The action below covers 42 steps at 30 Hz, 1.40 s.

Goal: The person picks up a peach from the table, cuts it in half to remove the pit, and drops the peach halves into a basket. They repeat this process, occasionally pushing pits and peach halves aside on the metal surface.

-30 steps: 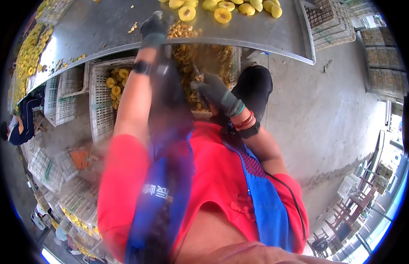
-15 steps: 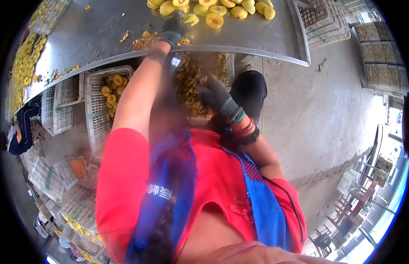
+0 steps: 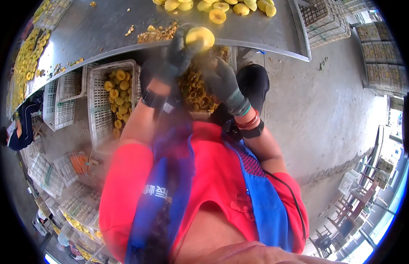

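My left hand (image 3: 179,55), in a dark glove, is closed around a yellow peach (image 3: 203,37) just over the near edge of the metal table (image 3: 239,37). Close by on the right is my gloved right hand (image 3: 224,79), its fingers curled; blur hides what they hold, if anything. Beneath both hands a crate holds brownish-yellow peach scraps (image 3: 198,90). Several yellow peach halves (image 3: 217,16) lie at the far side of the table. A heap of pits and bits (image 3: 158,34) lies near the table edge, beside my left hand.
A white plastic crate (image 3: 95,94) with peach halves (image 3: 120,94) stands to the left under the table edge. Stacked crates (image 3: 325,26) stand at the right end of the table. Another person (image 3: 24,125) is at the far left.
My left hand has drawn back from the peaches on the table toward my body, now with a yellow peach in it. My right hand has risen slightly toward it.
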### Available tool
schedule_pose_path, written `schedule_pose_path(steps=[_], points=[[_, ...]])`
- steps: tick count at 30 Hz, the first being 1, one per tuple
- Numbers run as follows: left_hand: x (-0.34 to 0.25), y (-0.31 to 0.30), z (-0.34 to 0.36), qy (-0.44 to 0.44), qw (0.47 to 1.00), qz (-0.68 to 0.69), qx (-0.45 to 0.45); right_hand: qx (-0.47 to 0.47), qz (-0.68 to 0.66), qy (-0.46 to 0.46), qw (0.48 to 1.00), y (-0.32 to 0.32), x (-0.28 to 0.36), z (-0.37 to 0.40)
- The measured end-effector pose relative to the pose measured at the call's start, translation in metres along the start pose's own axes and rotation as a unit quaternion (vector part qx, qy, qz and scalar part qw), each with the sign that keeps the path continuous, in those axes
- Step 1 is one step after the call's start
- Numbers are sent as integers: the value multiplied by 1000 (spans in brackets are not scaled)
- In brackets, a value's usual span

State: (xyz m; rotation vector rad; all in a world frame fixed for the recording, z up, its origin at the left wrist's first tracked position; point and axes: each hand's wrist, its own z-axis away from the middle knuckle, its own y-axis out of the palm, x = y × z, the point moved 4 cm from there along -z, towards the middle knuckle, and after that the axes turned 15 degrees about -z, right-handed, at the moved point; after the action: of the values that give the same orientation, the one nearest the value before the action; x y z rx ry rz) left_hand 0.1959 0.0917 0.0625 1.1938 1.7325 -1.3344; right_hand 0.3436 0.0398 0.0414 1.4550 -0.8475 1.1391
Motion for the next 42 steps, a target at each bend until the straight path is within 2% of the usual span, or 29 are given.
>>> schedule_pose_path(steps=[3,6,9,10,12,15,18,21,24,27,30,33,36,38,40,42], points=[[-3,6,10,-70,995,71,1,8,-28,84,996,8,17,8],[-21,14,20,-82,981,174,-22,-7,-58,59,997,9,13,10],[-22,14,18,52,998,22,-39,-9,-62,38,997,9,13,10],[-21,14,20,2,993,119,-17,-7,-63,39,997,9,12,11],[-26,14,25,-99,946,308,26,-4,-64,41,997,9,12,11],[-20,12,31,32,997,72,1,-3,-109,84,990,15,21,15],[-12,20,31,-27,986,160,-40,7,-90,70,993,19,25,14],[-26,18,30,70,993,73,-55,27,-118,179,976,22,36,17],[-48,14,31,141,987,-33,-71,26,-149,177,972,20,24,14],[-45,13,33,142,987,-31,-65,11,-160,162,974,23,26,15],[-46,11,30,181,981,-49,-48,97,-388,321,859,16,16,18],[-39,11,32,150,988,-17,-25,176,-385,319,848,15,26,23],[-34,13,34,105,991,77,27,187,-282,265,903,20,41,26],[-30,14,38,66,985,149,62,189,-151,99,965,20,38,22],[-25,14,38,59,980,170,87,219,-148,117,957,17,27,21],[-22,13,38,82,982,139,101,276,-269,317,867,11,11,25]])
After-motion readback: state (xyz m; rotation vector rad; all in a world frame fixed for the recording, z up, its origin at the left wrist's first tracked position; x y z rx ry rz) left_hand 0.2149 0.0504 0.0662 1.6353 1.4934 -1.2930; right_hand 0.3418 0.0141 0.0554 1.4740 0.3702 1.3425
